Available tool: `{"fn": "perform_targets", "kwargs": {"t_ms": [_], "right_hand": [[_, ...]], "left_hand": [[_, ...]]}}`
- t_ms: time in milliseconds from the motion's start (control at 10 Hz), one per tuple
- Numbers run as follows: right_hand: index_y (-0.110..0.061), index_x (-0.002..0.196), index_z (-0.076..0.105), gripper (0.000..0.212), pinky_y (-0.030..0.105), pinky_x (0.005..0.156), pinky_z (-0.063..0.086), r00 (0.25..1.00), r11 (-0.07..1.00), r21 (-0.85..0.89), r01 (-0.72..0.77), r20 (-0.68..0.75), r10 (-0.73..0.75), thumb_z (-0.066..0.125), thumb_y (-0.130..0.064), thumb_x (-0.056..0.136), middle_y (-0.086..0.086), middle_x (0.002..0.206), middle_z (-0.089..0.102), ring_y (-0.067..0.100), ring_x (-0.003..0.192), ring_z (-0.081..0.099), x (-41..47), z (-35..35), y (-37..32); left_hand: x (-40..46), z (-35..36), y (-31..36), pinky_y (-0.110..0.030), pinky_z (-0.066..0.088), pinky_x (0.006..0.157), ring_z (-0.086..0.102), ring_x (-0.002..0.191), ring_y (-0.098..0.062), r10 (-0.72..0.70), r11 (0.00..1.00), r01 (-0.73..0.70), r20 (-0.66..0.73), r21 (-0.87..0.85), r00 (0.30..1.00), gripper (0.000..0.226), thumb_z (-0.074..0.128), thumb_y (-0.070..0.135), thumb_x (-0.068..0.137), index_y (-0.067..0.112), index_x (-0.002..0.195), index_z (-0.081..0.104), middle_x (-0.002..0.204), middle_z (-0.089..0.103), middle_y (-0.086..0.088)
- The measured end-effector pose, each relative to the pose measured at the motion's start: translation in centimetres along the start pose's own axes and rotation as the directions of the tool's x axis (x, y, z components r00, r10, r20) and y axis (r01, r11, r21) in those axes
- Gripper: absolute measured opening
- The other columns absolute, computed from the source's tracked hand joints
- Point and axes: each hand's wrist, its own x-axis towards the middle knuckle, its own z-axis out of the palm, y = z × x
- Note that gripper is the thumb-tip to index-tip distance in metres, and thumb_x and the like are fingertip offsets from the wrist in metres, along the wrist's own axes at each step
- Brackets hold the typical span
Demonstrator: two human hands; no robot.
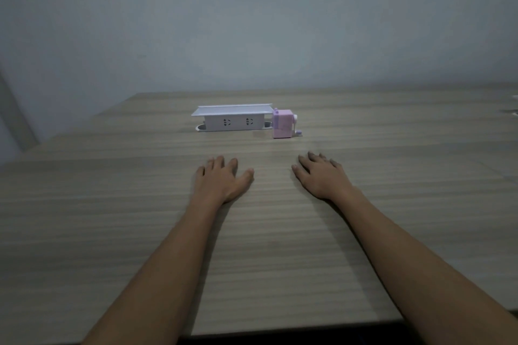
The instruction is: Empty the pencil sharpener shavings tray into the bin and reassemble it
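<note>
While both hands (224, 179) lie flat, wooden table (112, 232) meets grey wall (252, 22)

The wood-grain table (112, 232) fills the lower part of the view and meets a plain pale wall (252, 22). Both forearms extend forward over the table. The left hand (221, 179) lies palm down, fingers spread, holding nothing. The right hand (322, 176) lies palm down beside it, also holding nothing; a bare strip of table separates the two hands. Beyond the hands, well apart from them, stands a pink and lilac pencil sharpener (283, 123), upright, with its crank handle (297, 129) projecting to the right. Just beside it, on its left, sits a white socket box (234, 120) with a raised flat lid (232, 109) and two outlets on its front face.
</note>
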Motion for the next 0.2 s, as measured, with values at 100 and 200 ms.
{"fn": "perform_targets", "kwargs": {"t_ms": [100,200], "right_hand": [[-0.023,0.154,0.035,0.063,0.047,0.122,0.016,0.999,0.998,0.046,0.037,0.026,-0.038,0.028,-0.056,0.101,0.008,0.167,0.022,0.03,0.154,0.02,-0.3,-0.4,0.2],[-0.013,0.149,0.046,0.062,0.042,0.12,0.029,0.995,0.95,0.308,0.059,-0.091,-0.032,0.05,-0.049,0.098,0.013,0.163,0.032,0.027,0.149,0.032,-0.7,-2.5,-0.3]], "left_hand": [[0.0,0.2,0.0,-0.051,0.013,0.124,0.015,0.157,-0.03,0.005,1.0,-0.005,-0.011,0.004,1.0,0.08,0.023,0.073,0.093,0.028,0.158,0.032,0.169,0.02,-0.011],[0.2,0.2,-0.2,-0.051,0.012,0.124,0.014,0.157,-0.029,-0.006,1.0,0.006,-0.004,0.002,1.0,0.079,0.023,0.073,0.093,0.029,0.158,0.032,0.169,0.02,-0.011]]}}
